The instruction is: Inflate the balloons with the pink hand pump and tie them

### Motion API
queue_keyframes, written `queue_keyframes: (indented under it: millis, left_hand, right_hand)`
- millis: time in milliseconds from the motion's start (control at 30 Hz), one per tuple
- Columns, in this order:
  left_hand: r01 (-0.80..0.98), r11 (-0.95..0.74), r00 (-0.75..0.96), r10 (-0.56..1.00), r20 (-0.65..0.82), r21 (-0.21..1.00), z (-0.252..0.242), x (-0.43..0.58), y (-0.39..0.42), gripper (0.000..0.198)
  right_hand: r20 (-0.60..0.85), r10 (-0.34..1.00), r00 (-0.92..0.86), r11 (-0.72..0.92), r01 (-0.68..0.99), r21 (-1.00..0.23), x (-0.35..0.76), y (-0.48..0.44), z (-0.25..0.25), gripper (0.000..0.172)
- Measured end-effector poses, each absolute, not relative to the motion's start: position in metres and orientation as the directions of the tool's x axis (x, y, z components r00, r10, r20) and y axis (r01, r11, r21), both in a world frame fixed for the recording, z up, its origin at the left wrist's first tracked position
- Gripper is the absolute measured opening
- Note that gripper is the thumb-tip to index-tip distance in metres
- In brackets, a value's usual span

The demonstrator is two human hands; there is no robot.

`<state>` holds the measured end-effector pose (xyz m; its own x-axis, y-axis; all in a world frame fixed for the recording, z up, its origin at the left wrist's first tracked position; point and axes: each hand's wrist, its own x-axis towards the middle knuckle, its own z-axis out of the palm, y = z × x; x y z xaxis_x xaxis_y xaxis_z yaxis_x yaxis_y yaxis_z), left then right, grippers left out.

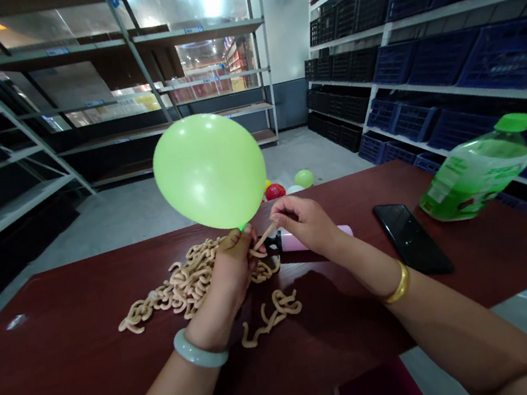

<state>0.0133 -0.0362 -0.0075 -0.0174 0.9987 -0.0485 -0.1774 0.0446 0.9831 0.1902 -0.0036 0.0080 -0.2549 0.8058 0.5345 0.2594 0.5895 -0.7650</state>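
An inflated light green balloon [210, 169] stands above the table, its neck pinched in the fingers of my left hand [231, 263]. My right hand [308, 220] pinches the end of a tan, rubbery-looking strand [264, 238] that runs down to my left fingertips. Whether the strand goes around the balloon's neck is hidden by my fingers. Under and left of my left hand lies a pile of curly tan strands [187, 284]. A few more loose strands [278, 315] lie nearer me. Behind my right hand is a pink hand pump [294, 241] with a black end.
A black phone [412, 238] and a green-capped bottle of green liquid [476, 172] are on the right of the dark red table [95, 374]. Beyond the far edge, several balloons [304, 178] rest lower down. Shelves with blue crates [505, 52] line the right side.
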Motion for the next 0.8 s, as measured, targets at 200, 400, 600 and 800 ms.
queue_keyframes:
  millis: [200,400,600,800]
  left_hand:
    - [-0.130,-0.050,-0.083,0.996,0.040,0.990,-0.018,0.005,-0.026,0.030]
    - [-0.238,-0.038,-0.099,0.995,0.015,0.971,-0.012,0.005,-0.027,0.028]
    - [-0.459,0.081,0.002,0.996,-0.090,0.885,-0.011,0.014,-0.033,0.030]
    - [-0.513,0.190,0.179,0.977,-0.111,0.837,-0.010,0.024,-0.043,0.027]
  right_hand:
    - [0.364,0.904,-0.224,0.355,-0.082,-0.931,0.193,-0.001,0.010,0.019]
    - [0.286,0.908,-0.306,0.220,-0.234,-0.947,0.190,-0.006,0.014,0.028]
    - [0.375,0.865,-0.333,0.357,-0.117,-0.927,0.183,-0.012,0.010,0.020]
    - [0.725,0.623,-0.294,0.782,0.239,-0.575,0.184,-0.017,0.008,0.012]
